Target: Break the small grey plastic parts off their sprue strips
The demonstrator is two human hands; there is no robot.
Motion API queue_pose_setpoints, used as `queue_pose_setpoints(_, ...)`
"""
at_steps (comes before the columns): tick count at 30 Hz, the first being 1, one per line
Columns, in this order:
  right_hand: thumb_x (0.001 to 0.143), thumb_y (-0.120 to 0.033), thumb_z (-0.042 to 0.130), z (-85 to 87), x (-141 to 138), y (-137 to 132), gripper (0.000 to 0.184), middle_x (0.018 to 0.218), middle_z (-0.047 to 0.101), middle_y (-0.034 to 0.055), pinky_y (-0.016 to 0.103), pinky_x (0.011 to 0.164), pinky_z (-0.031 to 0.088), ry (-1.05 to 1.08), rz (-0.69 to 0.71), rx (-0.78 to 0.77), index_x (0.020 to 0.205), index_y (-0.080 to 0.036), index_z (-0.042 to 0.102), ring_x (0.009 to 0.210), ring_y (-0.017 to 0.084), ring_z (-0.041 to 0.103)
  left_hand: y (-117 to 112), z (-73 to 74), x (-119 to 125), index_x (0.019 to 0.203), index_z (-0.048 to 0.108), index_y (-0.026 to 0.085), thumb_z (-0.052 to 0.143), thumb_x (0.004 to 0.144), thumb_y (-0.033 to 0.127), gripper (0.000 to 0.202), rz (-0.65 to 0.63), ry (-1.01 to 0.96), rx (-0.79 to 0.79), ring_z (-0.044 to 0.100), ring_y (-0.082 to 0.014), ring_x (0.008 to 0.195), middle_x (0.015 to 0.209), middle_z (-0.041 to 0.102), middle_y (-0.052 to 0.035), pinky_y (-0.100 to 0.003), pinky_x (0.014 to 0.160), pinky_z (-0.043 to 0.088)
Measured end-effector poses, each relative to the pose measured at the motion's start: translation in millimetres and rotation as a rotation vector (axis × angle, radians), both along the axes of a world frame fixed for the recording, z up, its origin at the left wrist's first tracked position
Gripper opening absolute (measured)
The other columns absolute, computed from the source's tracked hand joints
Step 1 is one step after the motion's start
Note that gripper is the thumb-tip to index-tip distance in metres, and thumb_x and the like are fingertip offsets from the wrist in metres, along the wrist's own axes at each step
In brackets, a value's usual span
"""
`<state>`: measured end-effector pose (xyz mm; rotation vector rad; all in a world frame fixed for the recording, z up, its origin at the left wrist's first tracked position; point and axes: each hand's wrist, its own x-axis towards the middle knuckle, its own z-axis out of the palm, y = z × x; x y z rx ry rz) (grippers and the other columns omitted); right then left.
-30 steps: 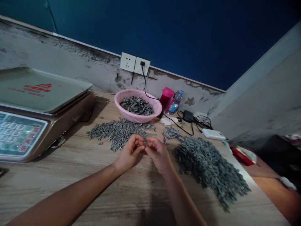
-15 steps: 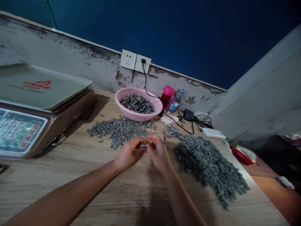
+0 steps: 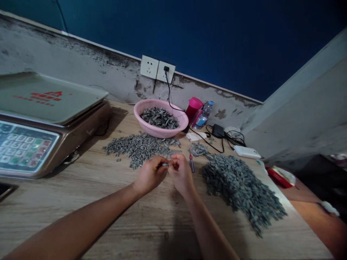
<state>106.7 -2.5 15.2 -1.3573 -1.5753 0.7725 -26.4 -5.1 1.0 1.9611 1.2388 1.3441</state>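
- The near stretch of table point(image 3: 121, 220) is bare wood under both forearms; working low over it should mean a dropped bit is easily found.
- On the right, the big pile point(image 3: 241, 187) of grey pieces reaches toward the person; the right elbow is best held clear of its slope.
- The left hand point(image 3: 150, 175) is nearly closed, thumb and fingers bent in a pinch on a small grey piece point(image 3: 165, 164). A firm, steady grip here would serve as the anchor.
- The right hand point(image 3: 181, 173) is also drawn in, its fingertips meeting at the piece's other side; whether they grip it or only touch it I cannot tell.
- The piece sits between the two hands, above the table. With something this small, short moves from the fingers probably work better than pulling with the arms.
- Just beyond the right hand lies a screwdriver point(image 3: 191, 164); mind the knuckles there.
- Past the left hand, small bits point(image 3: 143, 148) are spread out; the two piles are best left unmixed.
- Farther right, a few loose strips point(image 3: 199, 149) lie apart.
- Behind, the pink bowl point(image 3: 159, 133) holds more strips, within likely easy reach.
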Motion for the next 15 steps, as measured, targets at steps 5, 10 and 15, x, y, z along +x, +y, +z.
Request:
queue_pose_setpoints(5, 0.067, -0.022, 0.052, 0.6, 2, 0, 0.025, 0.065, 0.054, -0.0018, 0.027, 0.058, 0.043, 0.135, 0.04, -0.081, 0.091, -0.017, 0.047, 0.058, 0.014, 0.053, 2, -5.4, 1, 0.082, 0.064, 0.018, 0.06, 0.072, 0.013, 0.012, 0.022, -0.091, -0.139, 0.056, -0.013, 0.063, 0.074, 0.064, -0.0017, -0.022, 0.06, 0.042)
queue_pose_setpoints(10, 0.067, -0.026, 0.057, -5.9, 6, 5, 0.027, 0.069, 0.055, -0.001, 0.03, 0.062, 0.049, 0.319, 0.032, -0.148, 0.091, -0.018, 0.048, 0.061, 0.015, 0.056, 7, -13.1, 1, 0.083, 0.065, 0.018, 0.061, 0.074, 0.018, 0.01, -0.045, -0.179, -0.199, 0.056, -0.0126, 0.064, 0.074, 0.064, -0.0018, -0.021, 0.058, 0.042)
queue_pose_setpoints(15, 0.066, -0.025, 0.06, -4.1, 7, 4, 0.029, 0.074, 0.055, -0.0004, 0.032, 0.064, 0.052, 0.423, 0.034, -0.189, 0.091, -0.019, 0.049, 0.065, 0.016, 0.058, 8, -18.6, 2, 0.085, 0.064, 0.018, 0.062, 0.074, 0.02, 0.011, -0.061, -0.256, -0.244, 0.056, -0.0138, 0.066, 0.075, 0.063, -0.0027, -0.022, 0.061, 0.044)
